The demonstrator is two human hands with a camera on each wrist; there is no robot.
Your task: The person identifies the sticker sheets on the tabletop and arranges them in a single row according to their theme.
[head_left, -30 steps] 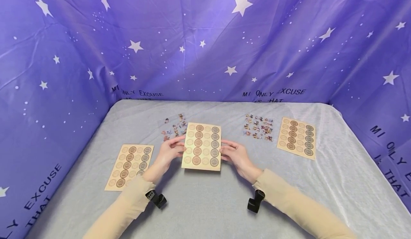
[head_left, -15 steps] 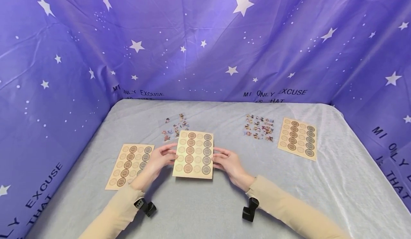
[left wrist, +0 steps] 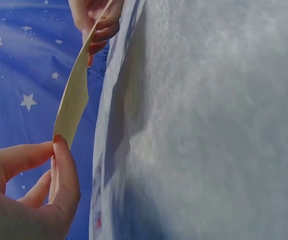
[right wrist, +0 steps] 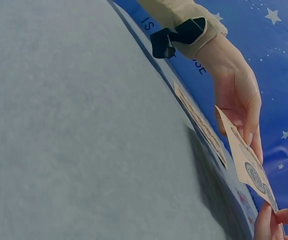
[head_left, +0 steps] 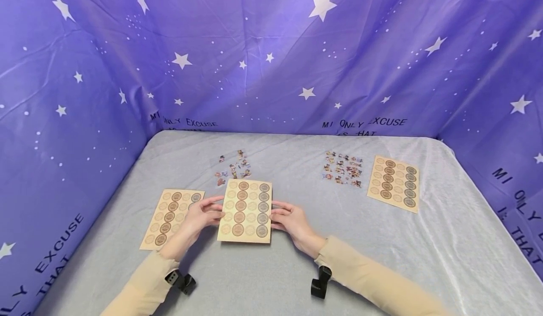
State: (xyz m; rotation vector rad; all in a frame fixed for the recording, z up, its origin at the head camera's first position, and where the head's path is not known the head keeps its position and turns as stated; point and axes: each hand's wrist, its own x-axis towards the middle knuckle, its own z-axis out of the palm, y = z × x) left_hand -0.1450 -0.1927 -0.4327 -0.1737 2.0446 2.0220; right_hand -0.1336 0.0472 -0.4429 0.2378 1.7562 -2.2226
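From my head view, I have a tan sheet (head_left: pixel 245 211) with rows of round stickers up between my two hands. My left hand (head_left: pixel 199 217) pinches its left edge and my right hand (head_left: pixel 294 224) pinches its right edge, so neither hand is nearer. Its long side runs from near to far, and its near edge points at me. On the left lies another tan sheet (head_left: pixel 157 214), partly under my left hand and arm, so I can't see all of it. A third tan sheet (head_left: pixel 393 184) lies well to the right. Two see-through sheets of little pictures lie on the far side, the left one (head_left: pixel 233 167) just past the sheet I hold and the right one (head_left: pixel 341 170) beside the third tan sheet. The words inside the circles are too tiny to read. From my left wrist, I see my thumb and fingers squeeze the edge, and the sheet is off the table (left wrist: pixel 224 125) and a bit bent. My other hand is cut off at the top. From my right wrist, only the fingertips of my right hand show in the corner, with my left hand across from them.
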